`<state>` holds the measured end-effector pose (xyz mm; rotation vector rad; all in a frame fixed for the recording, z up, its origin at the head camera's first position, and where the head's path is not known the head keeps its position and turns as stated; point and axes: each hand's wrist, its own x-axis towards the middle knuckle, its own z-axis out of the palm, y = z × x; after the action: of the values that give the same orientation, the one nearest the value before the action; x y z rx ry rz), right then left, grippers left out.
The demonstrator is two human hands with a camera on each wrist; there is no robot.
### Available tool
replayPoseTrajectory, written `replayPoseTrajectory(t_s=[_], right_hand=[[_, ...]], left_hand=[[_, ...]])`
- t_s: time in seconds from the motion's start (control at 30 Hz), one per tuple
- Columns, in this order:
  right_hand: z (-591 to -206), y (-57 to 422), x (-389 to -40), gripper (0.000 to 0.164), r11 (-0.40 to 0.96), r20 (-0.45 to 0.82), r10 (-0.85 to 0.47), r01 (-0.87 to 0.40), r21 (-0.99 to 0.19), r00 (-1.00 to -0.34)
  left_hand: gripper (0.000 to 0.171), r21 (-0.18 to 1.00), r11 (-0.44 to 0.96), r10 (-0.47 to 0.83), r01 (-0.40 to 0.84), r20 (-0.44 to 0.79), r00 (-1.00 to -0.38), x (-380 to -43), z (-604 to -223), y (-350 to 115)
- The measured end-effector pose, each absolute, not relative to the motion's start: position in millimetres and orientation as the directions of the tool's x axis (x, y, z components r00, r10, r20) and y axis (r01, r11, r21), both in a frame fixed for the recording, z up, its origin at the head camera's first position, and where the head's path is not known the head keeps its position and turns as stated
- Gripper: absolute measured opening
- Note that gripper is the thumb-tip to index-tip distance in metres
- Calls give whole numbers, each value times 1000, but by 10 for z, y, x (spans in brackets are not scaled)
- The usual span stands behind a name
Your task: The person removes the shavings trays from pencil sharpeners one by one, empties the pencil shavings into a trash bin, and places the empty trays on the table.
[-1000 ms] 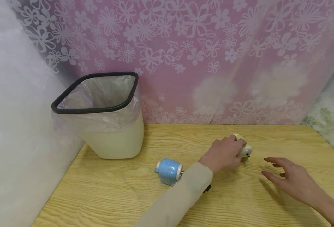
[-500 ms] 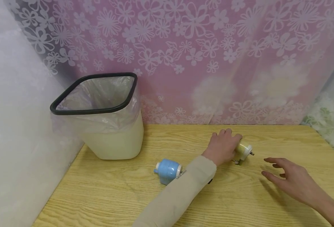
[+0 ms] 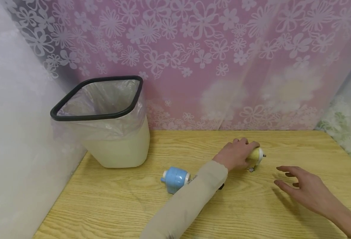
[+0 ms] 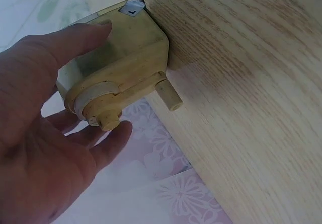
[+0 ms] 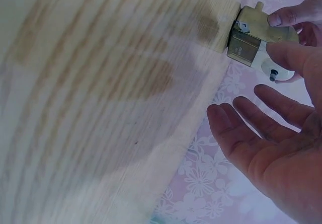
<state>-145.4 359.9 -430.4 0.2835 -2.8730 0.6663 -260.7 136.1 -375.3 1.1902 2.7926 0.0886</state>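
In the head view my left hand [image 3: 235, 153] reaches across and grips a yellow pencil sharpener [image 3: 254, 156] with a white front, near the back right of the table. The left wrist view shows its crank handle [image 4: 168, 95] and my thumb lying along the yellow body [image 4: 131, 40]. A short dark shaft [image 5: 273, 75] sticks out of its white face. My right hand [image 3: 310, 189] hovers to the right of the sharpener, fingers loosely bent, holding nothing. A blue pencil sharpener [image 3: 175, 179] sits left of my left sleeve, which partly covers it.
A cream waste bin [image 3: 124, 149] with a black rim and clear liner stands at the table's left. The wooden table [image 3: 118, 205] ends at a pink flowered curtain [image 3: 187, 66]. A small black item [image 3: 221, 186] peeks out beside the left sleeve.
My left hand has shifted its hold on the yellow sharpener and turned it, so its white face points more to the right. The right hand has stayed nearly still.
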Motion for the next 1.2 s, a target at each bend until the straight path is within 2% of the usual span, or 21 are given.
replayPoseTrajectory(t_s=[0.27, 0.53, 0.73, 1.2], right_hand=[[-4306, 3575, -1440, 45, 878, 214, -149, -229, -421, -965], [-4297, 3572, -1425, 44, 872, 228, -148, -235, -430, -963], [-4253, 3491, -1429, 43, 849, 279, -136, -257, -462, -951], [-4197, 2905, -1608, 48, 674, 402, -174, -406, -617, -899]], left_hand=[[71, 136, 647, 762, 750, -78, -643, -2615, -3750, 1400], [62, 205, 604, 793, 770, -56, -607, -2630, -3741, 1327], [57, 213, 589, 803, 779, -46, -595, -2634, -3704, 1190], [59, 236, 456, 887, 858, -44, -460, -2604, -3320, 611]])
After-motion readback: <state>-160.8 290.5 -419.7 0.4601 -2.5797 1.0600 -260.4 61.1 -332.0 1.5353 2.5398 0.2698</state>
